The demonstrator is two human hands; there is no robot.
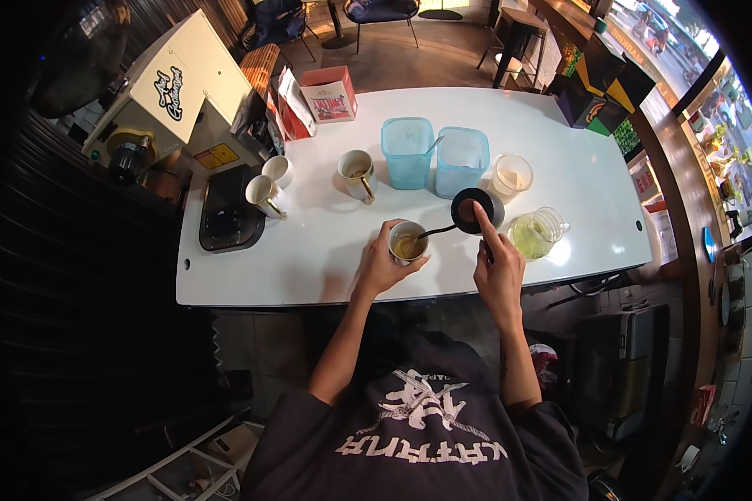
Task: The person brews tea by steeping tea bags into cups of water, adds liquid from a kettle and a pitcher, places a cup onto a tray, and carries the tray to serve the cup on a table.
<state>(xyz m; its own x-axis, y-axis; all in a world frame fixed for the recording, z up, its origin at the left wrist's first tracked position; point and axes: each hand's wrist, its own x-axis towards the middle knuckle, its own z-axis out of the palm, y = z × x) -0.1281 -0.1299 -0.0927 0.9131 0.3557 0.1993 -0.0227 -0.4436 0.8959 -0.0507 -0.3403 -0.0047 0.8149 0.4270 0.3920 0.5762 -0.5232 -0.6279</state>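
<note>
A white cup (408, 242) with yellowish liquid inside is held in my left hand (382, 260), its fingers wrapped around the sides. My right hand (500, 265) grips a dark gooseneck kettle (490, 206) by its handle, one finger stretched onto the black lid. The kettle's thin spout reaches over the cup's rim. Just right of my right hand stands a glass server (536, 232) with pale green liquid. Behind the kettle is a clear cup (512, 175). A white mug (357, 174) with a gold handle stands behind the held cup.
Two light-blue containers (407, 154) (462, 161) stand mid-table. Two more cups (265, 196) (278, 172) are beside a black scale (228, 209) at the left. A red box (329, 93), a cream machine (171, 92) and dark boxes (600, 90) border the white table (309, 288).
</note>
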